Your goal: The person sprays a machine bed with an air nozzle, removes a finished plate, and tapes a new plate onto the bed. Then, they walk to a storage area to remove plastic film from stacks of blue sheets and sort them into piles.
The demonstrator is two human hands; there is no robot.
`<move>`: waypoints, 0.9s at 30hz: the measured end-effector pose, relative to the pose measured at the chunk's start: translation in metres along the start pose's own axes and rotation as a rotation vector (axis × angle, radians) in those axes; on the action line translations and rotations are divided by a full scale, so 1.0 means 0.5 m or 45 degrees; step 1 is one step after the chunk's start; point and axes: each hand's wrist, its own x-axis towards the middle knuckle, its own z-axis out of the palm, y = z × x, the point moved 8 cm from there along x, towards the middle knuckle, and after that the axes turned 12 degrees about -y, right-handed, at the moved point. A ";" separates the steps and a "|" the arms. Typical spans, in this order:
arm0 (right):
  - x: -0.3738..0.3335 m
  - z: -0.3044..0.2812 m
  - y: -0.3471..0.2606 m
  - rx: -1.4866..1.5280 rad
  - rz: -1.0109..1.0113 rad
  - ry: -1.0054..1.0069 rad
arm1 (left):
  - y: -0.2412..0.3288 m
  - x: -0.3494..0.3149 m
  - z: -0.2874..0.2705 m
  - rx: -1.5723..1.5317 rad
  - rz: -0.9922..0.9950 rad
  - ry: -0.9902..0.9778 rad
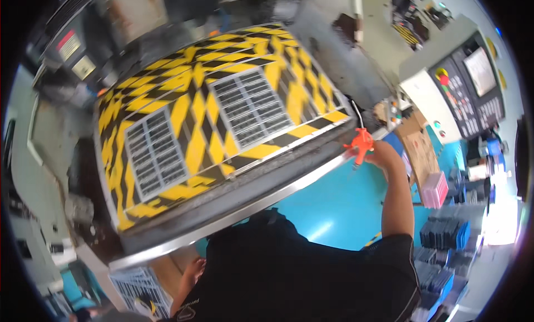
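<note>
Where right hand grips: orange spray gun held, seemingly for control.
Left hand: grip cannot be told.

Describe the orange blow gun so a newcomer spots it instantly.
Start at the big yellow-and-black striped panel and go to its lower right corner. Just past it, near the right end of the silver front edge, the right hand holds the orange blow gun. Its solid bright orange stands out against grey metal and stripes.
</note>
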 end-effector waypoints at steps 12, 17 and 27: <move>0.241 -0.257 0.229 0.071 0.340 0.510 | 0.161 -0.099 0.001 0.011 0.050 -0.265; 0.174 -0.220 -0.293 1.194 -0.657 0.359 | 0.521 -0.220 -0.117 -0.557 0.673 -0.128; 0.345 0.059 -0.410 1.522 -0.204 -0.499 | 0.441 -0.029 -0.496 -0.445 0.106 0.672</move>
